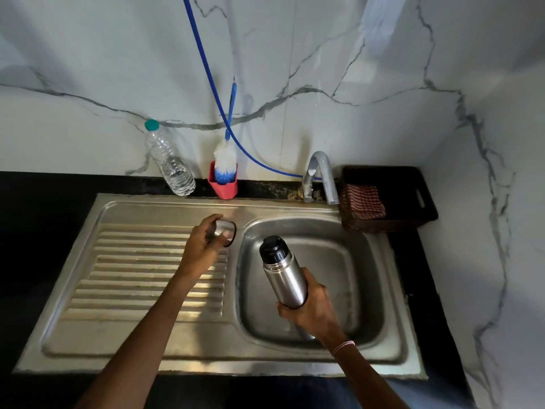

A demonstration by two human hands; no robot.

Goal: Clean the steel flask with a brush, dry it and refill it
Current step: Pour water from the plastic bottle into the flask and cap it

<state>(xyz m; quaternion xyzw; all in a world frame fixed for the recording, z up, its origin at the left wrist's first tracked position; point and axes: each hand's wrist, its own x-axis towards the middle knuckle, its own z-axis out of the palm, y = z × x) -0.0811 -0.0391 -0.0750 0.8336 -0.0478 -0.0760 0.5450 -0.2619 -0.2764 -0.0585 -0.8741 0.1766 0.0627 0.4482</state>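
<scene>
Black counter [44,231] on the left, with a steel sink [88,343] set into it. The ribbed drainboard [132,276] forms the sink's left half.

Far left-centre, by the marble wall: a clear plastic bottle [177,169] with a green cap, partly filled with water.

Left hand [203,246] is over the far right corner of the drainboard. Its fingers are curled round a steel cup [225,231], whose open mouth faces right. Cannot tell if the cup touches the drainboard.

Just right of the bottle, a red holder [222,187] stands on the far counter edge. A brush [225,163] sits in it bristles down, white and blue, with its blue handle up against the wall. A blue hose [206,69] runs down the wall behind the brush and curves right towards the tap.

Steel flask [283,273] is right of centre, held above the basin [354,290]. It is tilted, top leaning far and left, with the black stopper [272,246] on. Right hand [309,308] grips its lower body, fingers and thumb wrapped round it. A thread band [343,346] is on that wrist.

Tap [321,175] is at the far side of the basin, spout pointing down.

Far right: a dark wicker basket [413,219] sits on the counter just beside the tap. A red checked cloth [364,200] lies folded in its left part.
</scene>
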